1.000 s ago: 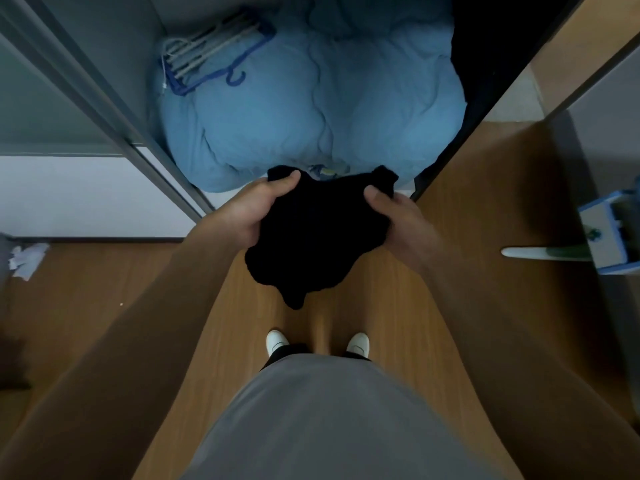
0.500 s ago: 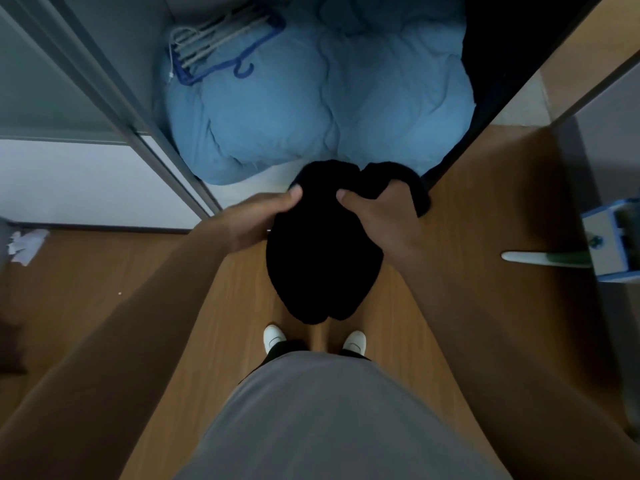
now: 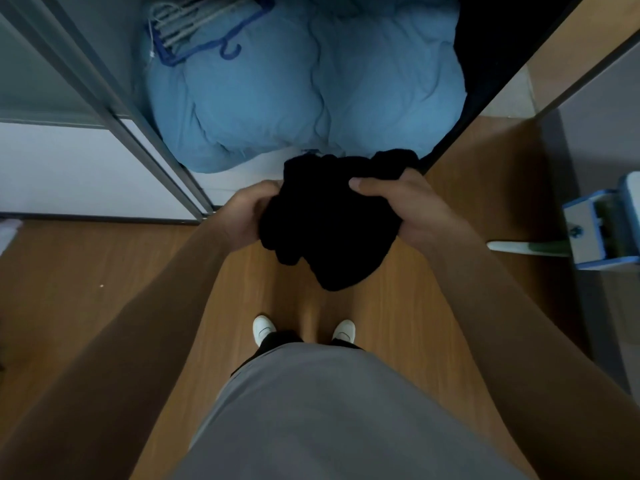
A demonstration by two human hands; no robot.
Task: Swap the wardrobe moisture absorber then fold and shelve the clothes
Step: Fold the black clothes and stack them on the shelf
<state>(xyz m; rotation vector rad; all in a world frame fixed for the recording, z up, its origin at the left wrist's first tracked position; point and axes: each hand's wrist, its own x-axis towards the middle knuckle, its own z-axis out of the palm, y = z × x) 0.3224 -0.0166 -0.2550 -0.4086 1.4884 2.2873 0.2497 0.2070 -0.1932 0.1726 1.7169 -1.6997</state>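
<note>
Obs: I stand on the wood floor [image 3: 104, 258] facing the open wardrobe [image 3: 114, 98]. Both hands are out in front of me, at the wardrobe's threshold.

Left hand [image 3: 247, 216]: closed on the left edge of a black garment [image 3: 325, 223], fingers tucked under the cloth.
Right hand [image 3: 405, 206]: closed on the garment's right side, thumb lying across the top.

Garment: bunched, not flat; held in the air between the two hands, with a lobe hanging below them toward my shoes [image 3: 264, 329]. Too dark to make out seams, so I cannot tell which kind of garment it is.

Inside the wardrobe: a blue duvet [image 3: 311, 91] fills the bottom compartment; a bundle of hangers [image 3: 194, 29] lies on its far left corner. No moisture absorber visible in this view; I cannot say whether that swap is done.

Step in hand (judgement): folding this garment, mid-fold, in the air and without any surface under it.

Next move (judgement): bring the hanging lobe up and square the edges into a compact stack, then carry it to a shelf. No shelf shows here, so I expect to look up first. Risk: loose folds slipping open, since nothing supports the cloth.
</note>
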